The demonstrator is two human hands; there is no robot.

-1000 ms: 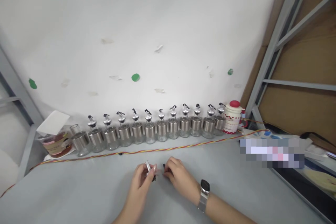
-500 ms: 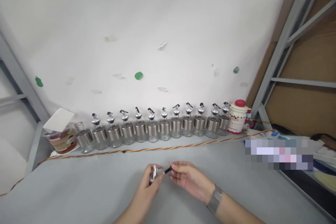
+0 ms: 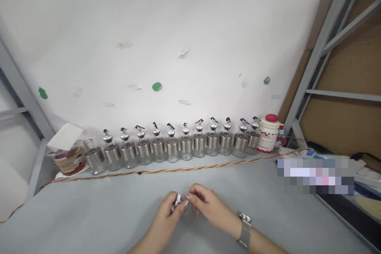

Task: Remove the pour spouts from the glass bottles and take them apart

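Note:
My left hand is closed around a silver pourer spout, of which only the shiny tip shows between thumb and forefinger. My right hand, with a metal-band watch on its wrist, has its thumb and fingers pinched close to the left thumb tip. Whatever lies between those right fingertips is hidden. Beyond both hands, a row of glass oil bottles with steel sleeves stands along the wall, most topped with silver pourers and black flaps. The leftmost bottle has an open neck without a pourer.
A red and yellow twisted wire runs across the grey table in front of the bottles. At the left stands a labelled tub with paper on it. A white jar with a red lid ends the row, and papers lie at the right.
The small black piece between my hands has gone out of sight. My right hand has turned and its fingertips have come closer to my left hand; the spout has tilted slightly right.

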